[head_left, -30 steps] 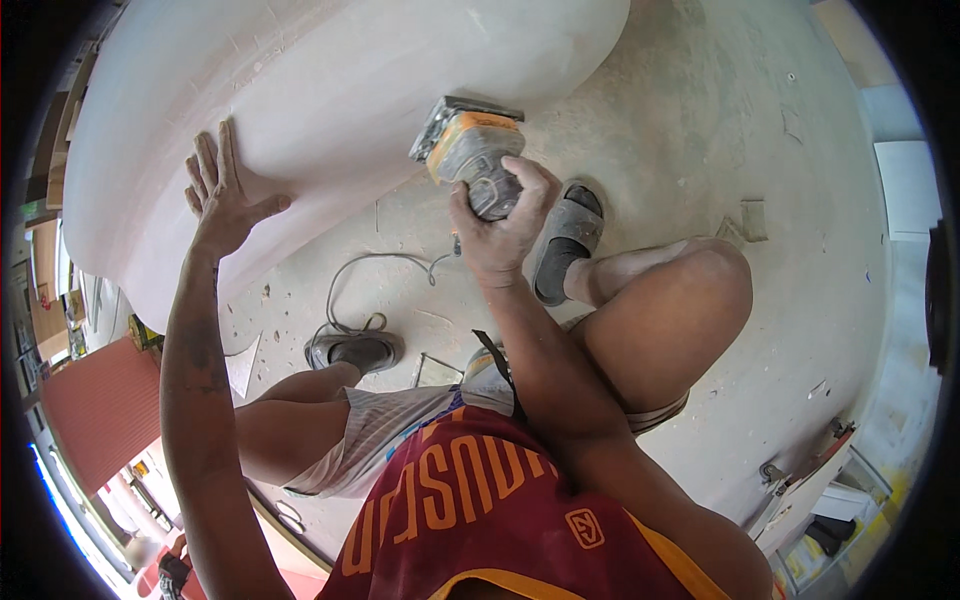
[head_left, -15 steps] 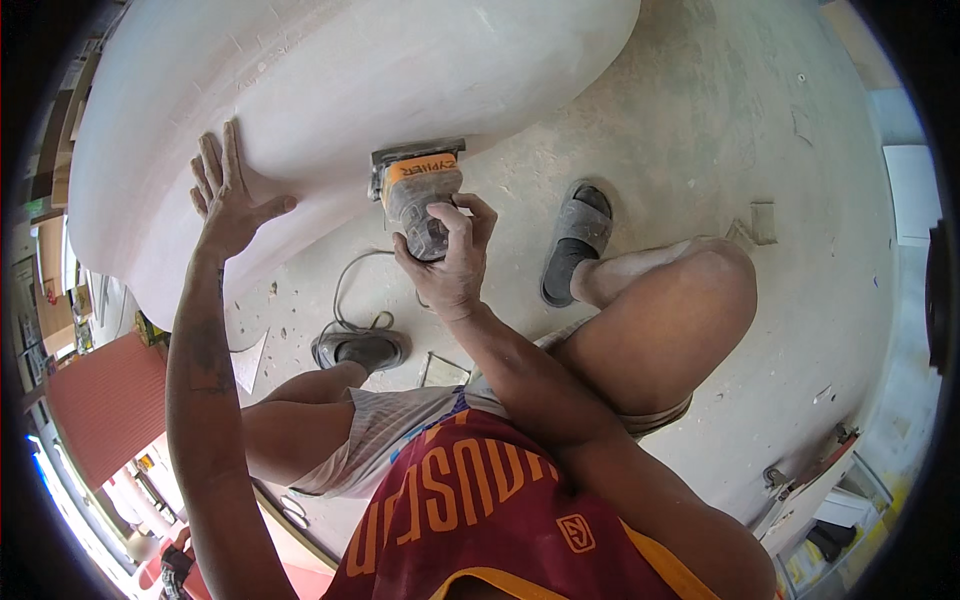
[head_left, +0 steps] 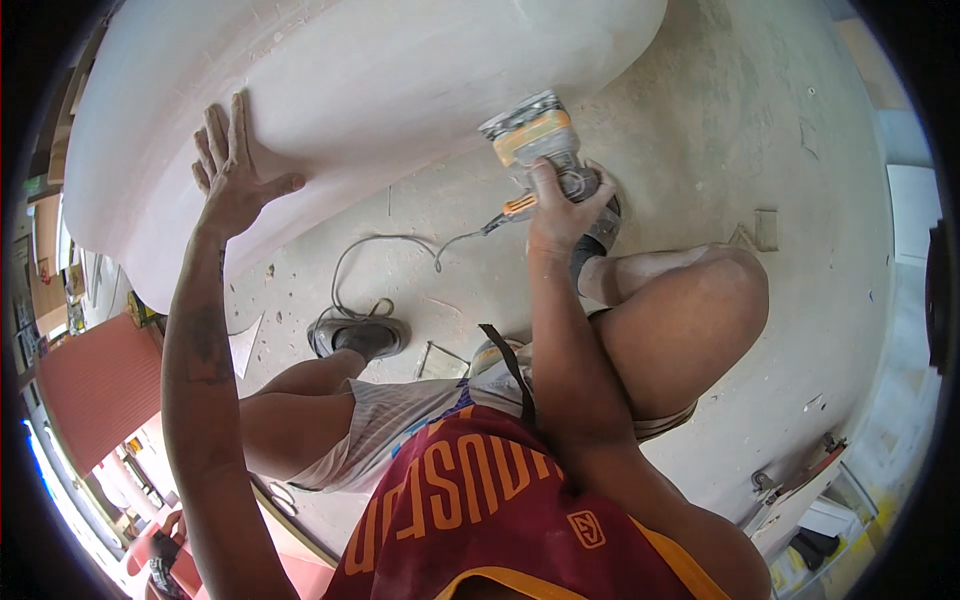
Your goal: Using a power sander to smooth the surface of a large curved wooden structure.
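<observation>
My right hand [head_left: 568, 205] grips an orange and grey electric sander [head_left: 535, 140] by its body. The sander is tilted and smeared by motion, close to the lower right side of a large, smooth, pale curved shell [head_left: 370, 90]; whether its pad touches the surface I cannot tell. A grey cord [head_left: 385, 238] runs from the sander's handle and loops down to the floor near my foot. Against the shell's left part lies my left hand [head_left: 235, 175], palm down with fingers spread and thumb out, dusty and holding nothing.
My feet in grey sandals stand on the dusty floor [head_left: 690, 190], the left sandal [head_left: 360, 335] beside the cord. A small square frame [head_left: 440, 362] lies between my legs. At left stands a red ribbed panel [head_left: 100, 385]. Another person [head_left: 165, 560] shows at lower left.
The sander has swung right and slightly up in my right hand, turning as it goes. Its cord has drawn out across the floor. My left hand has barely shifted.
</observation>
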A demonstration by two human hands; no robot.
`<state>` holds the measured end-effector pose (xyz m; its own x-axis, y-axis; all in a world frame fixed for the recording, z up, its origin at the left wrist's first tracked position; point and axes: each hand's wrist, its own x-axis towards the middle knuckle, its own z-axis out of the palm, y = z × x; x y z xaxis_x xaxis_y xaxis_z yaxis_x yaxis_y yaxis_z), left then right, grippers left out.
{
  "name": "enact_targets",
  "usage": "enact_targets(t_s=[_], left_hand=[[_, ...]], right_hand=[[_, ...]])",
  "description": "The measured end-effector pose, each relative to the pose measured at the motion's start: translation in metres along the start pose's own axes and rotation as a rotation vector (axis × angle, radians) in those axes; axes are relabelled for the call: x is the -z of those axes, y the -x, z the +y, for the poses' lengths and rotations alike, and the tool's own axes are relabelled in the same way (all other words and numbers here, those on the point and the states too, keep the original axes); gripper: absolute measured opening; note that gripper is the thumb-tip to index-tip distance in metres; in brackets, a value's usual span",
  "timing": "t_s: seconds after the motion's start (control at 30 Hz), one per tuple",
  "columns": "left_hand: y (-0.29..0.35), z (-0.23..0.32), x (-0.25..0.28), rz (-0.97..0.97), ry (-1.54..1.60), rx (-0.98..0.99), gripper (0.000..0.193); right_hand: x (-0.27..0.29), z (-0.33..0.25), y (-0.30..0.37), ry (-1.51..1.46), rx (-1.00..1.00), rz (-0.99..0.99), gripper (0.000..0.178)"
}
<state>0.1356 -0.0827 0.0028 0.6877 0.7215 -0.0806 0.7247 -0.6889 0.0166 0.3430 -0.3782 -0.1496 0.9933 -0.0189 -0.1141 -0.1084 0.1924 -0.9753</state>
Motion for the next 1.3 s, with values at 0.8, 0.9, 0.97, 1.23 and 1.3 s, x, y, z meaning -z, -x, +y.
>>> enact_targets(t_s=[0.8, 0.9, 0.97, 1.23, 1.3], left_hand=[[0.0, -0.005, -0.002, 0.003, -0.02, -0.005, 0.138], [0.002, -0.008, -0.001, 0.005, -0.03, -0.002, 0.137], [0.001, -0.006, -0.002, 0.006, -0.028, -0.005, 0.137], [0.0, -0.003, -0.004, 0.013, -0.057, 0.003, 0.139], [-0.001, -0.001, -0.003, 0.019, -0.052, 0.003, 0.138]], right_hand=[[-0.02, -0.035, 0.043, 0.29, 0.46, -0.312, 0.069], [-0.016, -0.053, 0.029, 0.321, 0.414, -0.274, 0.065], [-0.013, -0.063, 0.012, 0.243, 0.25, -0.216, 0.063], [-0.01, -0.085, -0.007, 0.204, 0.125, -0.196, 0.063], [-0.012, -0.08, 0.005, 0.303, 0.267, -0.243, 0.063]])
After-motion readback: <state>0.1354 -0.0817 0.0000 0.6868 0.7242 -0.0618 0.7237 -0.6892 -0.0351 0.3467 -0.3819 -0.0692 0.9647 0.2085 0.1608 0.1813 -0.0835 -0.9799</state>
